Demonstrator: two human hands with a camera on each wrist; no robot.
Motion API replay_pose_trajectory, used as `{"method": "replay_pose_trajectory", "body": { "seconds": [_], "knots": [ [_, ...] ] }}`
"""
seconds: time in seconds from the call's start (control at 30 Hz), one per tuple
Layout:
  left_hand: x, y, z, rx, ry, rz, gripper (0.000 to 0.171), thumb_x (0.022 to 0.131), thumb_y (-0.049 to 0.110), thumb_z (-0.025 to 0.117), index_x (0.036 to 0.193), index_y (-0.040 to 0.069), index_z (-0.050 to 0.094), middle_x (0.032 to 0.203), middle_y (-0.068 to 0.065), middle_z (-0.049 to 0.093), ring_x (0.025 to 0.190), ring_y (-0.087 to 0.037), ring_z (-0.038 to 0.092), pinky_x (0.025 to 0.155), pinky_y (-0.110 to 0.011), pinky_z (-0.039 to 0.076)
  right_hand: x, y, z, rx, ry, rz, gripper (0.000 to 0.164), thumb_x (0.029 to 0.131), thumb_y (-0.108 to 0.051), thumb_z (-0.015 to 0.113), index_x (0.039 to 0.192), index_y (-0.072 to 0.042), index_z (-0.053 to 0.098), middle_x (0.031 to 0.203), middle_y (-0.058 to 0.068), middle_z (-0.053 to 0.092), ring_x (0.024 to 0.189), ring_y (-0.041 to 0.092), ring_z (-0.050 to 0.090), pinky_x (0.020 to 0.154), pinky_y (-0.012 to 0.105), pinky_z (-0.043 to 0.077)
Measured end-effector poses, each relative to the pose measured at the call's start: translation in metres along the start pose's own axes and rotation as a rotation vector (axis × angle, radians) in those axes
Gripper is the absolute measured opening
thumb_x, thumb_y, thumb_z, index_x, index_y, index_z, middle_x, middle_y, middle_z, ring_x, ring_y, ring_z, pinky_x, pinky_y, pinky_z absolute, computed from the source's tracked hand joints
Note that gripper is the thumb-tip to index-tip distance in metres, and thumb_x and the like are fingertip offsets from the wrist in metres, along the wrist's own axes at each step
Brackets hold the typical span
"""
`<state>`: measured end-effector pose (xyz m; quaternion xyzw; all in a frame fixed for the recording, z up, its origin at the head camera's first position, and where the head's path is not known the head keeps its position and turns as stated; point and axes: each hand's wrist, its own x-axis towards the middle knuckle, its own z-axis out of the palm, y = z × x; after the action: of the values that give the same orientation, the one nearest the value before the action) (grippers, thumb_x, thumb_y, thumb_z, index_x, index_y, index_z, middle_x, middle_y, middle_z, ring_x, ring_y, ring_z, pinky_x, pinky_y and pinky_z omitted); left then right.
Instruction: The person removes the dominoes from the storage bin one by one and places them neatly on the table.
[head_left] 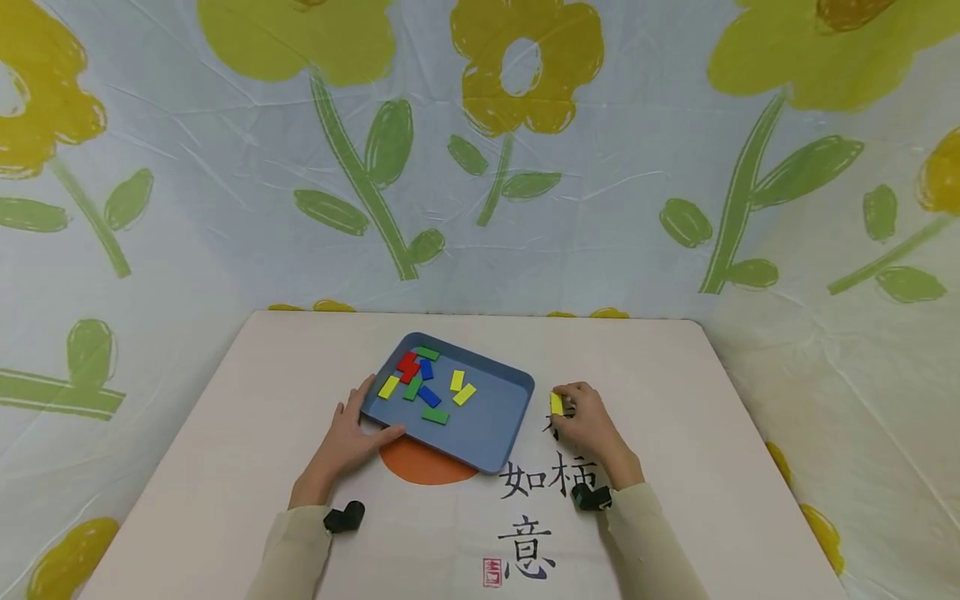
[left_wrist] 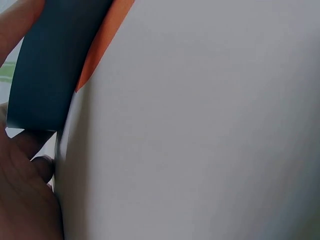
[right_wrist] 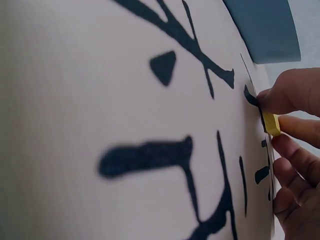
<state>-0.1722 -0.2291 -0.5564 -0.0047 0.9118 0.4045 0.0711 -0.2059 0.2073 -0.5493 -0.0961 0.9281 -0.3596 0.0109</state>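
Note:
A blue-grey tray (head_left: 487, 421) lies at an angle on the table, with several small red, green, blue and yellow blocks inside. My left hand (head_left: 350, 439) holds its near left corner, thumb along the front rim and fingers along the left side. In the left wrist view the thumb and fingers bracket the tray wall (left_wrist: 45, 65). Right of the tray, my right hand (head_left: 588, 425) pinches a yellow block (head_left: 557, 403) between thumb and fingers. The right wrist view shows this yellow block (right_wrist: 272, 123) at the table surface, partly covered by the fingertips.
The pale table cover (head_left: 420, 542) carries black brush characters (head_left: 528, 550), a red seal print (head_left: 492, 572) and an orange shape (head_left: 427, 467) partly under the tray. A flower-printed curtain (head_left: 600, 208) stands behind the table's back edge. Dark wrist devices (head_left: 345, 517) sit on both sleeves.

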Motion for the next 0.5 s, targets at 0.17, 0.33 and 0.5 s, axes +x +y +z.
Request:
{"method": "replay_pose_trajectory", "body": {
  "seconds": [0.17, 0.33, 0.5],
  "knots": [
    [0.0, 0.0, -0.0017, -0.017, 0.0, -0.021, 0.112, 0.085, 0.067, 0.076, 0.169, 0.031, 0.013, 0.176, -0.014, 0.018, 0.162, -0.046, 0.003, 0.13, -0.07, 0.006, -0.0006, 0.0003, 0.0015, -0.017, 0.007, 0.003, 0.051, 0.09, -0.01, 0.075, 0.137, 0.005, 0.063, 0.136, 0.029, 0.056, 0.123, 0.046, 0.058, 0.101, 0.06, 0.055],
    [-0.0005, -0.0013, -0.0017, -0.036, 0.008, -0.043, 0.107, 0.086, 0.066, 0.075, 0.169, 0.034, 0.015, 0.175, -0.017, 0.018, 0.159, -0.055, 0.001, 0.123, -0.078, 0.014, -0.0006, 0.0025, 0.003, -0.007, 0.011, 0.024, 0.053, 0.09, -0.011, 0.075, 0.139, 0.004, 0.062, 0.138, 0.029, 0.056, 0.124, 0.045, 0.058, 0.102, 0.058, 0.056],
    [-0.0012, -0.0019, -0.0018, -0.045, 0.053, -0.011, 0.108, 0.086, 0.063, 0.078, 0.169, 0.024, 0.021, 0.173, -0.017, 0.026, 0.16, -0.049, 0.017, 0.126, -0.07, 0.025, -0.0004, 0.0044, 0.0042, -0.015, 0.012, 0.014, 0.052, 0.091, -0.011, 0.074, 0.14, 0.004, 0.062, 0.138, 0.028, 0.056, 0.126, 0.045, 0.057, 0.103, 0.059, 0.055]
  ]
}}
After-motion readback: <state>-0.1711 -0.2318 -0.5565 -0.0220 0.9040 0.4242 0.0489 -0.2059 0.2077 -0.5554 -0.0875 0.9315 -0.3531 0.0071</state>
